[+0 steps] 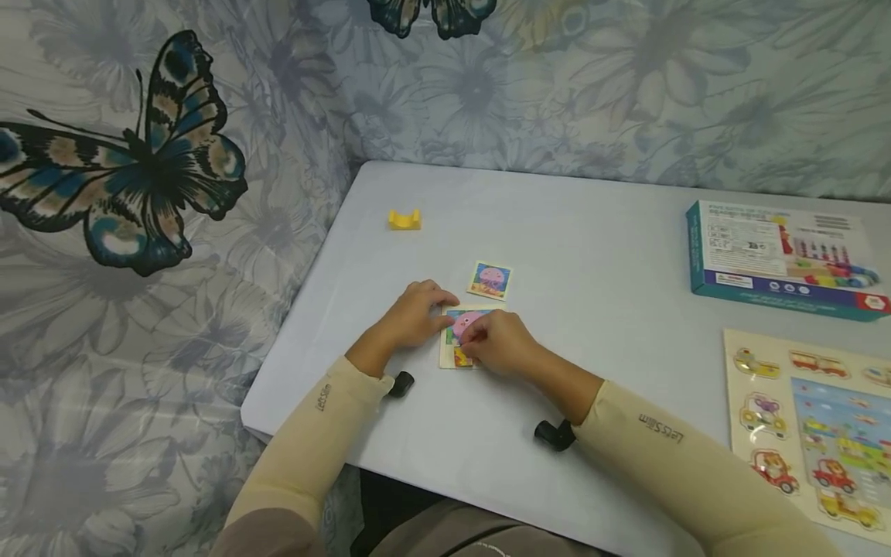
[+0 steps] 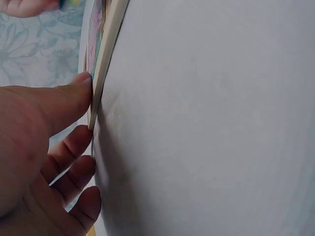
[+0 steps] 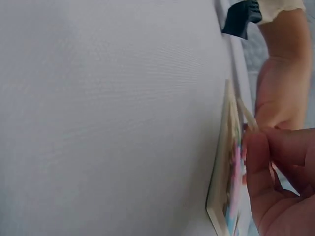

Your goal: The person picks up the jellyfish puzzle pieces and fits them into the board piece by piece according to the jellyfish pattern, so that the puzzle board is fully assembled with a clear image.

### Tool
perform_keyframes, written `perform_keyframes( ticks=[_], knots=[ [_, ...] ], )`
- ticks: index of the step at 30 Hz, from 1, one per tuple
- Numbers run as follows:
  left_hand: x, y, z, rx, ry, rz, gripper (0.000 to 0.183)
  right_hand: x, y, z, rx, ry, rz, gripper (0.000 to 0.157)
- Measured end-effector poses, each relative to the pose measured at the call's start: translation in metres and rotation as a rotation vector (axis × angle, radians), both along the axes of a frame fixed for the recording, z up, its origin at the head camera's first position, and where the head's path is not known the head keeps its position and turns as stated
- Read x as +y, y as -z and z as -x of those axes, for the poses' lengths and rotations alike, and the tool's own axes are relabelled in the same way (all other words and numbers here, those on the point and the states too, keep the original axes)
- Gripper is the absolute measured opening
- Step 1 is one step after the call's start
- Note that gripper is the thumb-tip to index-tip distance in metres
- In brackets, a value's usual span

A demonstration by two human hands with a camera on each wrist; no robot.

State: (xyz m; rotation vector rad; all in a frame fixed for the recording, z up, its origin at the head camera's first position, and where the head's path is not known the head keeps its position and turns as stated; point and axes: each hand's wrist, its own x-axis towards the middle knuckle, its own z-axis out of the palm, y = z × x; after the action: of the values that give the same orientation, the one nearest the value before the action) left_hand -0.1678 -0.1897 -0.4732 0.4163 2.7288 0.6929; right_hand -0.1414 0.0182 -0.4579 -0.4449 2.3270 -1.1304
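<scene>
A small wooden jigsaw puzzle board [image 1: 447, 361] lies flat on the table, with part of a pink sea-creature picture in it and bare wood at its lower left. My left hand [image 1: 415, 313] holds its far left corner, with the thumb [image 2: 81, 96] on the rim and the index finger at the corner. Over the board, my right hand [image 1: 504, 344] pinches a thin puzzle piece [image 3: 247, 114] between thumb and fingertips, tilted above the picture. Its printed face is mostly hidden by the fingers. Just beyond the board is a card [image 1: 490, 280] with a similar pink picture.
A yellow notched block [image 1: 404, 220] sits near the far left of the white table [image 1: 592, 255]. On the right are a flat toy box [image 1: 786, 259] and a larger wooden vehicle puzzle [image 1: 741, 387]. Patterned wall covering borders the table's left and far sides.
</scene>
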Motion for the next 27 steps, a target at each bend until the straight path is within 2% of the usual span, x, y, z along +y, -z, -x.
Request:
perform_keyframes(
  ticks=[6, 13, 16, 20, 25, 27],
  knots=[
    [0.006, -0.002, 0.002, 0.004, -0.001, -0.004, 0.031, -0.008, 0.003, 0.001, 0.19, -0.041, -0.086, 0.008],
    [0.009, -0.001, 0.003, -0.002, -0.011, 0.013, 0.031, -0.014, 0.004, 0.004, 0.289, -0.081, -0.195, 0.015],
    [0.009, -0.001, 0.003, 0.001, -0.014, 0.011, 0.031, -0.016, 0.003, 0.007, 0.292, -0.097, -0.248, 0.016],
    [0.007, 0.001, 0.004, 0.008, -0.019, 0.007, 0.028, -0.016, 0.002, 0.014, 0.238, -0.097, -0.303, 0.024],
    [0.006, 0.002, 0.005, -0.007, -0.025, -0.014, 0.024, -0.019, 0.002, 0.024, 0.189, -0.127, -0.331, 0.031],
    [0.003, 0.001, 0.005, -0.02, -0.001, -0.015, 0.027, -0.02, 0.003, 0.027, 0.178, -0.133, -0.333, 0.032]
  ],
)
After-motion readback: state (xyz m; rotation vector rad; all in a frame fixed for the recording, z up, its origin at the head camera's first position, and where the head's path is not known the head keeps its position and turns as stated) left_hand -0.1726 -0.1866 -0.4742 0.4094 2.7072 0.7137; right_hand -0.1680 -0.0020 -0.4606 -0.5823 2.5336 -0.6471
